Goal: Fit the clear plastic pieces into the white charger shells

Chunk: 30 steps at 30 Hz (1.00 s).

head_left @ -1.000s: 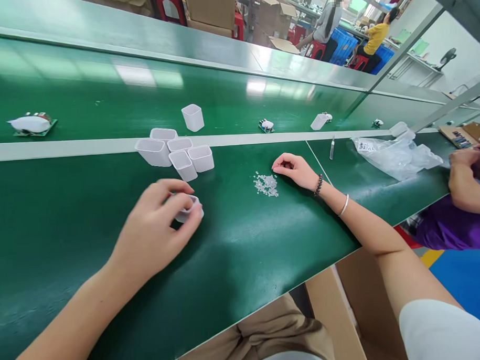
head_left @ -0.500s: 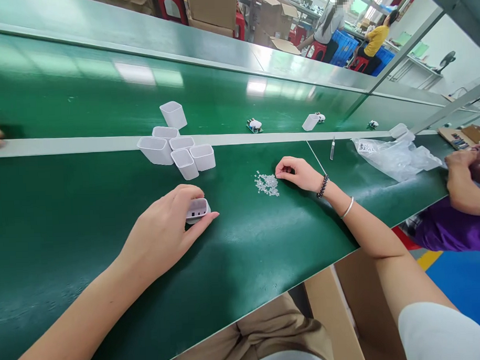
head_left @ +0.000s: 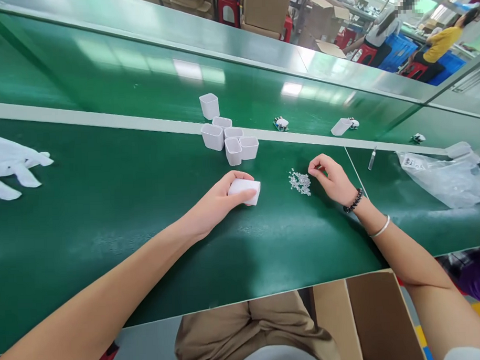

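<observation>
The left hand (head_left: 220, 199) grasped a white container (head_left: 240, 186). Beside tiny clear pieces (head_left: 301, 182), the right hand (head_left: 332, 180) curled its fingers, its grip indiscernible.

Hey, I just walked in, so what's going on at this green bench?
Someone is working at the green bench with bare hands. The left hand grips a white container tipped on its side. The right hand is beside a small pile of clear bits, its thumb and fingers curled close together; I can't tell whether it holds one. Beyond the left hand stands a group of open white cups.
</observation>
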Available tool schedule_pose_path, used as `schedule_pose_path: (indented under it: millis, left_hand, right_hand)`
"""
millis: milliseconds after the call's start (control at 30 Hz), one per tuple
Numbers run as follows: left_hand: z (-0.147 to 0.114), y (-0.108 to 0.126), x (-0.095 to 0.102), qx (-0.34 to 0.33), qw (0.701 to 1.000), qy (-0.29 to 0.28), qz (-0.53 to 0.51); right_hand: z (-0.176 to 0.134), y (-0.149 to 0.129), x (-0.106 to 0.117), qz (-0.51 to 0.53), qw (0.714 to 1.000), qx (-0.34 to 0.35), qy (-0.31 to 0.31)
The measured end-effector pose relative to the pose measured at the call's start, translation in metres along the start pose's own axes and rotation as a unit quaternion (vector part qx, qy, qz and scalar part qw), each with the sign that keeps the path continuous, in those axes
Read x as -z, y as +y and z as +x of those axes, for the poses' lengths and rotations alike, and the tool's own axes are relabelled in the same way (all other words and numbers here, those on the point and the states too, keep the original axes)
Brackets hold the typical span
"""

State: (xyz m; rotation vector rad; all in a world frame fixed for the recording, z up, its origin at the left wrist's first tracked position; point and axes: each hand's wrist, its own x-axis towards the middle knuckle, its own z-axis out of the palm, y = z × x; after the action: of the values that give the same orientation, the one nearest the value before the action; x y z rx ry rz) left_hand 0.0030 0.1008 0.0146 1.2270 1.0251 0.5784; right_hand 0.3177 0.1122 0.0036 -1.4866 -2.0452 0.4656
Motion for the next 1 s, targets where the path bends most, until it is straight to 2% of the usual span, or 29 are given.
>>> schedule_pose_path:
  millis: [67,133,233,300,367,500,633,1000]
  left_hand:
    - [-0.002,0.002,0.001,0.004,0.999,-0.009,-0.046]
    - [-0.002,0.003,0.001,-0.003,0.997,-0.011,-0.071]
    - [0.000,0.002,0.000,-0.007,0.995,-0.016,-0.098]
    - [0.001,0.001,0.000,-0.006,0.993,-0.025,-0.118]
    - [0.001,0.000,0.000,-0.003,0.992,-0.042,-0.122]
    - [0.000,0.000,0.001,0.020,0.983,-0.083,-0.163]
    - [0.000,0.001,0.002,0.024,0.980,-0.081,-0.181]
    - [0.001,0.002,0.002,0.031,0.990,-0.044,-0.128]
  right_hand:
    - [0.000,-0.024,-0.011,0.068,0.997,0.022,0.026]
    - [0.002,-0.050,-0.024,0.128,0.991,0.042,0.006]
    - [0.009,-0.085,-0.042,0.226,0.973,0.036,-0.033]
    - [0.014,-0.099,-0.051,0.292,0.955,0.023,-0.043]
    - [0.015,-0.106,-0.057,0.315,0.948,0.025,-0.039]
    - [0.010,-0.106,-0.062,0.236,0.968,0.087,-0.028]
    - [0.006,-0.105,-0.058,0.157,0.975,0.156,-0.012]
    - [0.007,-0.106,-0.056,0.074,0.981,0.177,-0.023]
